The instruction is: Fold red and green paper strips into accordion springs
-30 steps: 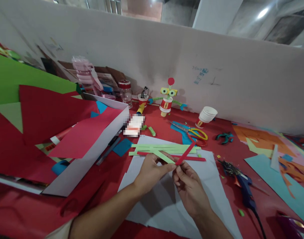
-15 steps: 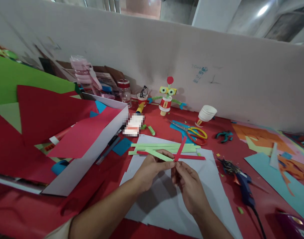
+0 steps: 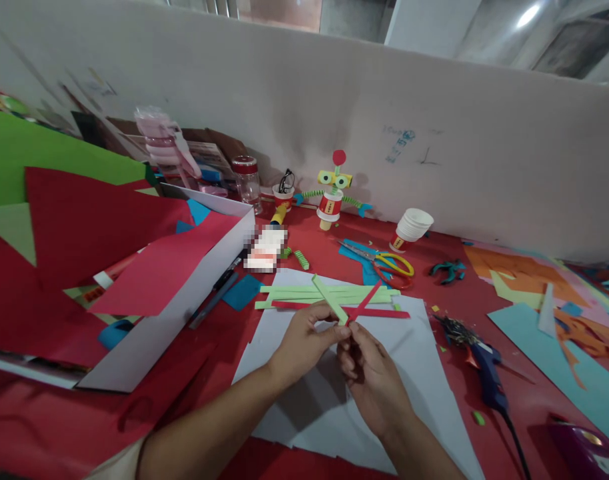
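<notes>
Nothing is showing that can be read: the blue scribble [image 3: 400,139] on the partition wall [image 3: 484,167] is staying illegible, too faint.

The scissors [image 3: 384,261] lie behind the paper sheet [image 3: 414,393], the glue gun [image 3: 487,380] to its right.

Two bare forearms come up from the lower edge, each ending in a bare hand; the left hand [image 3: 302,340] shows short, unpainted nails and no ring on any finger that can be seen; the right hand [image 3: 372,377] is seen from its back, knuckles plain, with no ring, watch or band behind the fingers; both wrists are uncovered; far back from the left fingers, near the elbow, a pale beige sleeve [image 3: 117,467] edge shows at the bottom of the view; the right arm is bare as far as the view reaches.
</notes>
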The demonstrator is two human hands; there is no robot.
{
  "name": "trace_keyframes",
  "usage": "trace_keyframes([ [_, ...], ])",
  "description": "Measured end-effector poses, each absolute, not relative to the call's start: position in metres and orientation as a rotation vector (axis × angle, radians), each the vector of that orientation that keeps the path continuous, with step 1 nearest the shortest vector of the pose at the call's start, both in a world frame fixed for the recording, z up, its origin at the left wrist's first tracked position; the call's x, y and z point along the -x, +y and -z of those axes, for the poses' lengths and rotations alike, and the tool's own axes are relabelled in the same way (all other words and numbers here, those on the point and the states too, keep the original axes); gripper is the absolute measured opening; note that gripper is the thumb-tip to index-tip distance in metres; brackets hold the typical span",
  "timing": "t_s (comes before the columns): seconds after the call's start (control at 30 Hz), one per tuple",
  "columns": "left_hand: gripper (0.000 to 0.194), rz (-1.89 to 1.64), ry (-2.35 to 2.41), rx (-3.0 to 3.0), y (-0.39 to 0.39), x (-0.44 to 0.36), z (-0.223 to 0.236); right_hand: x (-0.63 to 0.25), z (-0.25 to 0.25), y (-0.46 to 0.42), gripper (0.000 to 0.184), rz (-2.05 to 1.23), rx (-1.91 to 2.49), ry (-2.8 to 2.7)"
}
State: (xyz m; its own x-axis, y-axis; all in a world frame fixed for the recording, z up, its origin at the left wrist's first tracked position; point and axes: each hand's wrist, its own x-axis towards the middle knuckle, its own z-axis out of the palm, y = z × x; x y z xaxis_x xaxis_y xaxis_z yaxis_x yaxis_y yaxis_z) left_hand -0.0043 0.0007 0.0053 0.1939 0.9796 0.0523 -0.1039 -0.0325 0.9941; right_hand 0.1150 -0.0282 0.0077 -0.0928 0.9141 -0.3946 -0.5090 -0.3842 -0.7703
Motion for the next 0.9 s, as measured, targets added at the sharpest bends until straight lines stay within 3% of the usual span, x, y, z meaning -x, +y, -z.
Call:
trace_keyframes([
  [0.23,0.012,-1.189,0.958,-1.481,0.0054,0.0083,-0.0072,-0.1132,-0.0046,-0.0285,0.027,-1.696,1.027,-0.571],
  [0.4,0.006,-1.223,0.991,-1.566,0.0079,0.0122,-0.0073,-0.1162,-0.0058,-0.0287,0.026,-1.696,1.014,-0.638],
  [0.67,0.009,-1.167,0.890,-1.254,0.0044,0.0068,-0.0018,-0.1171,-0.0031,-0.0245,0.024,-1.706,0.952,-0.475],
  [0.9,0.009,-1.176,0.915,-1.324,0.0056,0.0107,-0.0041,-0.1161,-0.0004,-0.0266,0.024,-1.722,0.943,-0.514],
])
